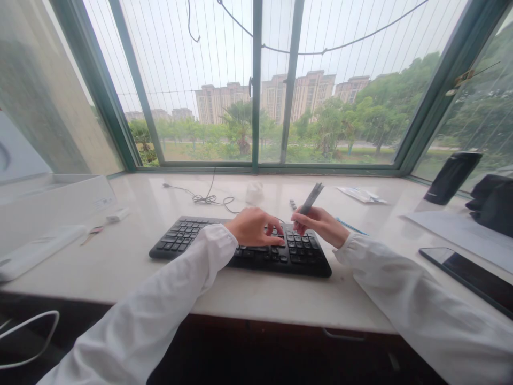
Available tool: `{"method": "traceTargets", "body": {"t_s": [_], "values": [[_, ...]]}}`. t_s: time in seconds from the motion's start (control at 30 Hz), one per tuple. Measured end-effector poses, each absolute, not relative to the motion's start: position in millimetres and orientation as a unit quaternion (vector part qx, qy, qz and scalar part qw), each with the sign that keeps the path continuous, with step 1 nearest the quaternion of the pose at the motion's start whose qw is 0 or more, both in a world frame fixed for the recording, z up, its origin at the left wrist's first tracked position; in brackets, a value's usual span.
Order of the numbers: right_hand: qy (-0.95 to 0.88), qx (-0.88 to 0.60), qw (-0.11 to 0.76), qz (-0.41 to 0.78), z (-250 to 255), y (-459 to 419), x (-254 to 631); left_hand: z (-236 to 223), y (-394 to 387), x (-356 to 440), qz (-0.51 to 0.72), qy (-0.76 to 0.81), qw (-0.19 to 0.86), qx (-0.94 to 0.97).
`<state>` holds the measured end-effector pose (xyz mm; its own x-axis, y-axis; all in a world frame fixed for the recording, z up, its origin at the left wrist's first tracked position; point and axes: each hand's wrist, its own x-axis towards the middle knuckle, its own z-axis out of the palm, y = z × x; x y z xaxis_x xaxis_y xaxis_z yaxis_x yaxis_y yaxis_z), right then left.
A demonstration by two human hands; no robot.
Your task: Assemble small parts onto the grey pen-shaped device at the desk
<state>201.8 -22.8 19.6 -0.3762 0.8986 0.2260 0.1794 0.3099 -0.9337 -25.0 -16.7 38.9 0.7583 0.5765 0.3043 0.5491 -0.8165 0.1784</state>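
A black keyboard (244,255) lies at a slant on the light windowsill counter. My left hand (254,227) rests over its right-middle keys, with thumb and curved fingers apart and nothing between them. Above the number pad, my right hand (316,222) is closed around a slim dark grey tool (310,198). The tool's uneven upper end points up and away; its lower end is hidden by the fingers, so its exact kind is unclear. Just behind the keyboard, near that hand, are small grey pieces (293,205) that look like loose keycaps.
A coiled cable (206,199) and a crumpled white item (254,192) lie behind the keyboard. At left stands a white box (92,195). On the right are a phone (473,272), paper (460,227), a clear packet (360,194) and a dark cylinder (452,177). The counter's front edge (288,320) is near.
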Motion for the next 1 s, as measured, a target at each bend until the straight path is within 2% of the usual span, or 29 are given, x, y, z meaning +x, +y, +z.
{"method": "traceTargets", "body": {"t_s": [0.13, 0.47, 1.0], "values": [[-0.686, -0.389, 0.423, 0.447, 20.1, -23.8, 201.3, 35.8, -18.4, -21.7, 0.149, 0.312, 0.034, 0.938], [-0.696, -0.398, 0.361, 0.477, 15.8, -27.7, 197.5, 32.8, -13.3, -21.6, 0.153, 0.305, 0.059, 0.938], [-0.732, -0.379, 0.348, 0.447, 17.1, -27.9, 200.7, 32.0, -11.2, -21.6, 0.184, 0.299, 0.105, 0.93]]}}
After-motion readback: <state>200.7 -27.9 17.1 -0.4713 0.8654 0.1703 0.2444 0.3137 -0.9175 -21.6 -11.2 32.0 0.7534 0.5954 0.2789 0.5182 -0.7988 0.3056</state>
